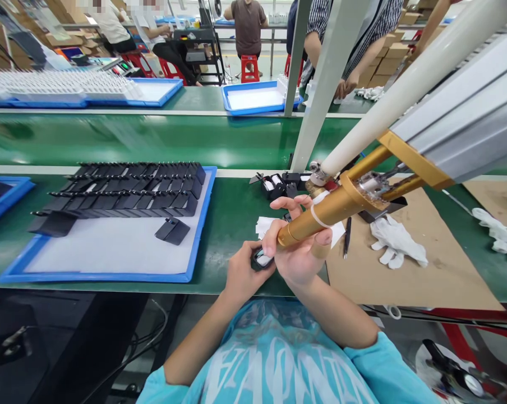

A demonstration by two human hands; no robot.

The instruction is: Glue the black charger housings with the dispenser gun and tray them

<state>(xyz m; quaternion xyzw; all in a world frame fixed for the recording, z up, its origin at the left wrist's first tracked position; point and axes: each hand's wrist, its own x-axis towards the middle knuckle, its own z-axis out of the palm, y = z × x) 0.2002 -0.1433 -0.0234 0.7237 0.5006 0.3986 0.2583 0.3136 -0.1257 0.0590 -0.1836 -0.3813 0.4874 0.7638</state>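
Note:
My left hand (244,272) is closed around a small black plastic case (262,259) with something pale inside, low over the near bench edge. My right hand (298,255) curls around the front end of a gold-coloured power screwdriver (323,220); a tan bandage wraps its thumb. The tool slants down from the upper right, its tip beside the case and partly hidden by the fingers. Behind the hands lie several black cases with white insides (274,182). White paper (264,225) shows just past the fingers.
Left, a blue-rimmed tray (194,247) holds rows of black cases and a loose one (172,230). On cardboard (363,275) at right lie a white glove (399,242) and black pen (347,237). A metal post (312,123) rises behind. People work across the line.

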